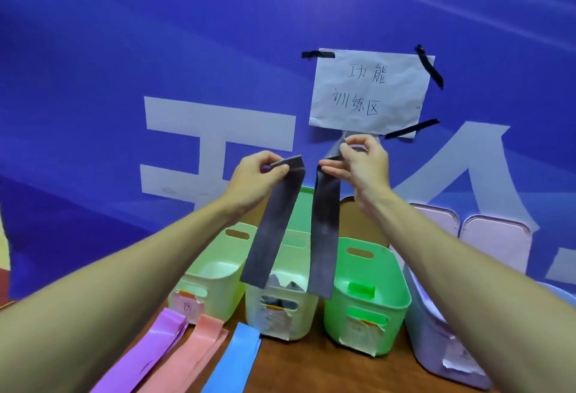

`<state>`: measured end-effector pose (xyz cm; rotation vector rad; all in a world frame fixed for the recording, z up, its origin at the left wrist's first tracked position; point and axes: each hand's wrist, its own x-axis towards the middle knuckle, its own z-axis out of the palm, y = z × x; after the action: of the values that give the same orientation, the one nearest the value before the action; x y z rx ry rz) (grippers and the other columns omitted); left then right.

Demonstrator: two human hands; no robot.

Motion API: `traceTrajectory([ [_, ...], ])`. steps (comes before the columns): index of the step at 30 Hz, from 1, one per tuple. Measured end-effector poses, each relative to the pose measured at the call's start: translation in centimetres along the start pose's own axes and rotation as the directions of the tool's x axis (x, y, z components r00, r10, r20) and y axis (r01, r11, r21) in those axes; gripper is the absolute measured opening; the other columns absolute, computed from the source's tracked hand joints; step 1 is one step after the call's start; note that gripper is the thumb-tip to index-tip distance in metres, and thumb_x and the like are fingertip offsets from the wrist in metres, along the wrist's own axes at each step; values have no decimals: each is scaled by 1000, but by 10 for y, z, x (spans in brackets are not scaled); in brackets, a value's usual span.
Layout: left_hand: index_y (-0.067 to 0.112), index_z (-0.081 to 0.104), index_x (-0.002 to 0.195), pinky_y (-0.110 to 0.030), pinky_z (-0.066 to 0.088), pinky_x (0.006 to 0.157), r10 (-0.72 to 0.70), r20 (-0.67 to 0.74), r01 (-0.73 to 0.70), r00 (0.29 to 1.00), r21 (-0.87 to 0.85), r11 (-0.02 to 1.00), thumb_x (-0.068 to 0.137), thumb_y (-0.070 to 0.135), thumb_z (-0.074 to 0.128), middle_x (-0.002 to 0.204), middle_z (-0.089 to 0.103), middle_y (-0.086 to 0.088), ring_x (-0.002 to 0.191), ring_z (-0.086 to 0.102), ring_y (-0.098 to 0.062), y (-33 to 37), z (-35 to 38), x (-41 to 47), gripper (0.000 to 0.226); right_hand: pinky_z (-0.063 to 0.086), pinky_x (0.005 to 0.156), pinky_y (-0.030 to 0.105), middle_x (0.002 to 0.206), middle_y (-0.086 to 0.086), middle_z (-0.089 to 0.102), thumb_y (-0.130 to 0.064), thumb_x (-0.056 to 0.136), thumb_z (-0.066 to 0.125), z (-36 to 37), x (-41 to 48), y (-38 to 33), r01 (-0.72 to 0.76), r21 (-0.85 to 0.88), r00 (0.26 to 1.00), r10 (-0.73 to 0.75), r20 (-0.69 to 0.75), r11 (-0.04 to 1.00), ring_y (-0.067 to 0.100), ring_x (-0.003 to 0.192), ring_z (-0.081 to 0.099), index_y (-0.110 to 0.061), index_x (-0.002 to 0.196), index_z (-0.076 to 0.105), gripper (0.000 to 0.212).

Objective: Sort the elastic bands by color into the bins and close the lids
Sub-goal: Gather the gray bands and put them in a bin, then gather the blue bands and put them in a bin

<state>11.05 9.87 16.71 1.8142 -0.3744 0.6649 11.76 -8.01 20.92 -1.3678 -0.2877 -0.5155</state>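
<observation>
My left hand (254, 179) and my right hand (361, 165) are raised above the bins, each pinching an end of a dark grey elastic band (271, 233). Its two strips hang down over the middle cream bin (280, 327), which holds grey bands. A pale yellow bin (215, 268) stands to the left, a green bin (367, 314) to the right and a lilac bin (436, 339) at far right. Purple (146, 355), pink (190, 358) and blue (233, 361) bands lie flat on the wooden table in front.
Lids lean upright behind the bins: green (302, 209), brown (349, 221), and two lilac ones (498, 243). A blue banner with a taped paper sign (367, 90) forms the back wall. The wooden table (311, 371) shows between bands and bins.
</observation>
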Motion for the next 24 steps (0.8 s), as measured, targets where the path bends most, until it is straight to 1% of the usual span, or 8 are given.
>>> traceTrajectory([
  [3,14,66,91,-26,47,79,-5,43,6,999,-10,1000,90,20,61,87,66,1,83,58,-10,-16,10,11,8,61,61,33,84,8,52,1,95,46,6,10,17,-32,12,999,32,35,999,26,58,70,-12,85,48,17],
  [7,14,65,92,-33,50,88,-32,104,40,994,-78,996,90,18,59,91,67,-3,88,59,-13,-33,18,24,7,61,66,36,78,8,55,0,96,44,13,21,30,-56,4,997,56,47,998,30,63,70,-13,86,47,17],
  [12,10,65,97,-31,49,81,-62,142,62,988,4,998,92,19,58,89,64,-2,84,57,-14,-55,26,28,13,61,68,36,84,9,58,-3,96,46,15,29,41,-77,-29,997,78,29,997,31,68,71,-13,89,49,13],
  [15,15,63,110,-27,48,78,-182,336,88,924,275,957,92,25,56,106,64,0,93,58,-14,-78,27,11,22,61,72,38,95,17,63,-2,93,52,5,21,70,-244,-255,959,271,78,936,31,70,71,-11,93,51,9],
  [17,13,56,126,-27,43,92,-265,460,10,847,484,875,91,22,55,129,57,-1,114,55,-17,-92,25,-7,36,60,72,39,96,20,65,-1,89,56,-7,8,92,-311,-498,899,421,123,810,32,71,70,-10,91,54,9],
  [18,13,54,130,-27,40,95,-285,478,-12,831,529,849,91,20,55,135,54,-2,118,53,-18,-98,22,-16,39,60,70,37,93,18,66,-2,88,57,-13,0,100,-286,-619,877,460,138,731,32,72,70,-9,89,57,8],
  [21,15,55,128,-26,43,93,-282,439,22,853,510,860,90,16,56,136,53,-1,109,58,-18,-106,10,-39,37,57,59,28,82,11,65,-3,87,55,-24,-26,114,-191,-762,864,474,169,618,26,70,69,-8,84,64,10],
  [24,16,60,122,-25,47,87,-268,415,43,869,477,878,91,13,55,133,54,1,100,62,-15,-107,-8,-57,31,57,66,34,81,7,65,-5,87,56,-25,-58,123,-132,-787,840,490,234,602,22,71,65,-10,85,66,11],
])
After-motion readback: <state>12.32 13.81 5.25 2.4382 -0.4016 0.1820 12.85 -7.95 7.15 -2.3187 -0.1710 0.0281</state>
